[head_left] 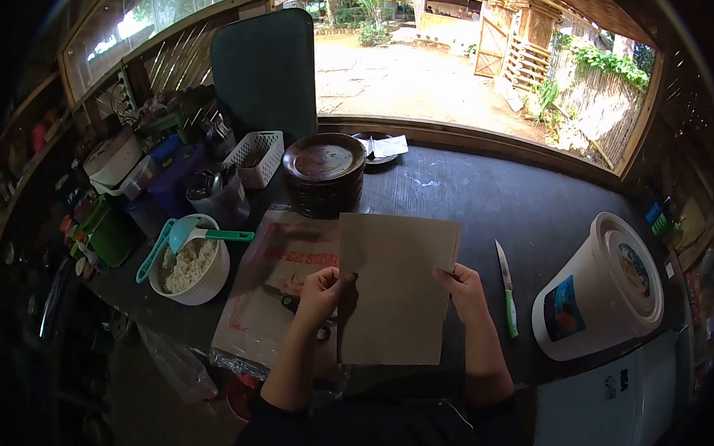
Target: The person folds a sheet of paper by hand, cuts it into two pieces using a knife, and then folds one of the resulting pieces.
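Grip: grasps the brown paper sheet (396,289) by both side edges. Left hand (322,292) clenched on the edge at 9 o'clock, thumb over the face. Right hand (462,286) pinched on the edge at 3 o'clock. Holds the sheet raised and tilted toward the camera, above the front of the bench (483,201).

Judgement, for a clean hold: set both pinches level at mid-height, apply light tension across the width, and avoid pressing creases under the thumbs. Looks like thin stock, probably quick to bend at the free corners.

Outward from the sheet:
- 9 o'clock, beneath the left hand: clear plastic bag (283,262) with red print, flat on the bench. Small dark item near it, not identifiable.
- 9–10 o'clock: white bowl of rice (190,270), with a teal scoop (198,232) across its rim.
- 12 o'clock: stack of dark plates (324,172).
- 11 o'clock: white basket (257,157).
- 3 o'clock, just beside the right hand: green-handled knife (506,288), flat, tip toward 12.
- 3–4 o'clock: white lidded tub (607,288).

Surface: dark, slightly glossy, streaked.

Room: wide wooden window opening (446,68) at 12 o'clock onto a sunlit yard with plants. Crowded containers at 10 o'clock.
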Available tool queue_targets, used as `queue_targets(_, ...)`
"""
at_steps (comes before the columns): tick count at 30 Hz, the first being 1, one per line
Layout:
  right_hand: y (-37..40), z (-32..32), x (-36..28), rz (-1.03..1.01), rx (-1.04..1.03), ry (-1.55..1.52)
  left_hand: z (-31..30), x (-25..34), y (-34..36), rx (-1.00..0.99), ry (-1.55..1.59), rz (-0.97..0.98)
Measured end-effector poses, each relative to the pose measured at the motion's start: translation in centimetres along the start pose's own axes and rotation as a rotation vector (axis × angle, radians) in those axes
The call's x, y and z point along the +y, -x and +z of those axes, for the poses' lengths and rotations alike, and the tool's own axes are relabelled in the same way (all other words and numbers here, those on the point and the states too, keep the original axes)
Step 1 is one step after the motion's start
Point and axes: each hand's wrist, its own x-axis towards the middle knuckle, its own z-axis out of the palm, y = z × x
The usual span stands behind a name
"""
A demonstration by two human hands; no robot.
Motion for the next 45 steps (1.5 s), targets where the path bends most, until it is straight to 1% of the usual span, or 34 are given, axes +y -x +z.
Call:
queue_targets(3, -0.1, 0.1, 0.0, -0.026, 0.012, 0.0, -0.2, -0.9, -0.4, -0.005, -0.038, 0.025)
queue_targets(6, 0.0, 0.1, 0.1, -0.017, -0.032, -0.002, -0.9, -1.5, -0.4, 0.034, -0.096, 0.033)
queue_targets(9, 0.1, 0.3, -0.4, 0.035, -0.038, -0.02, -2.2, -1.7, -0.5, 0.06, -0.124, 0.057)
queue_targets(11, 0.1, 0.2, -0.5, -0.069, -0.025, -0.076, -2.9, -1.1, -0.5, 0.135, -0.095, 0.085)
queue_targets(12, 0.1, 0.2, -0.5, -0.066, -0.026, -0.074, -3.2, -0.4, -0.3, 0.156, -0.094, 0.068)
queue_targets(14, 0.0, 0.0, -0.7, -0.16, 0.036, 0.029, -4.6, -0.1, -0.3, 0.172, -0.083, 0.072)
queue_targets(15, -0.1, -0.2, -0.7, -0.159, 0.033, 0.031, -5.3, 0.2, -0.4, 0.186, -0.075, 0.077)
queue_targets(17, -0.1, -0.6, -0.6, -0.182, 0.078, 0.145, -6.7, 0.9, -0.4, 0.214, -0.09, 0.08)
queue_targets(21, -0.4, -1.7, -0.3, -0.198, 0.091, 0.241, -10.7, 1.4, -1.3, 0.285, -0.18, 0.098)
queue_targets(23, -0.5, -1.9, -0.4, -0.207, 0.118, 0.28, -12.6, 1.7, -1.5, 0.37, -0.294, 0.0)
queue_targets(24, -0.5, -2.0, -0.4, -0.208, 0.115, 0.278, -12.8, 1.7, -1.8, 0.406, -0.311, 0.051)
queue_targets(25, -0.6, -2.2, -0.2, -0.208, 0.117, 0.272, -13.2, 2.0, -1.9, 0.411, -0.312, 0.052)
queue_targets(27, -0.6, -2.4, -0.2, -0.207, 0.112, 0.268, -14.4, 3.3, -1.4, 0.416, -0.524, -0.122)
queue_targets(28, -0.6, -2.4, -0.3, -0.204, 0.122, 0.27, -18.6, -0.1, -3.1, 0.372, -0.558, -0.006)
queue_targets(29, -0.6, -2.4, -0.3, -0.201, 0.132, 0.272, -18.7, 0.1, -2.9, 0.378, -0.556, -0.006)
queue_targets(31, -0.8, -2.7, 0.0, -0.184, 0.111, 0.282, -18.9, 0.8, -2.7, 0.327, -0.677, 0.034)
queue_targets(33, -0.9, -3.0, 0.2, -0.167, 0.095, 0.29, -19.1, 0.8, -3.0, 0.36, -0.712, 0.026)
queue_targets(35, -1.0, -3.3, 0.3, -0.019, 0.085, 0.257, -18.6, 1.3, -2.8, 0.387, -0.749, 0.021)
queue_targets(36, -1.2, -3.8, 0.5, -0.02, 0.088, 0.256, -18.0, 1.8, -2.5, 0.419, -0.897, 0.004)
queue_targets(37, -1.4, -4.3, 1.0, 0.028, 0.048, 0.238, -17.4, 2.3, -2.3, 0.449, -1.045, -0.012)
queue_targets(38, -1.5, -4.6, 1.2, 0.075, 0.009, 0.218, -16.9, 2.3, -2.0, 0.442, -1.046, -0.01)
queue_targets(39, -1.5, -4.8, 1.5, 0.076, 0.018, 0.216, -16.4, 2.2, -1.6, 0.45, -1.181, 0.031)
queue_targets(40, -1.5, -5.0, 1.6, 0.08, -0.018, 0.224, -15.7, 2.1, -1.3, 0.457, -1.314, 0.075)
queue_targets(41, -1.7, -5.1, 1.6, 0.083, -0.055, 0.232, -14.8, 2.4, -1.2, 0.45, -1.313, 0.08)
queue_targets(42, -1.9, -5.4, 1.7, 0.081, -0.049, 0.232, -13.4, 2.7, -1.1, 0.375, -1.364, 0.243)
queue_targets(43, -2.3, -5.9, 1.7, 0.11, -0.1, 0.292, -11.9, 3.1, -0.9, 0.3, -1.407, 0.405)
queue_targets(44, -2.7, -6.1, 1.6, 0.139, -0.152, 0.35, -9.7, 4.1, -0.9, 0.234, -1.408, 0.417)
queue_targets(45, -2.8, -5.9, 1.1, 0.14, -0.149, 0.348, -7.3, 5.1, -1.0, 0.166, -1.409, 0.427)
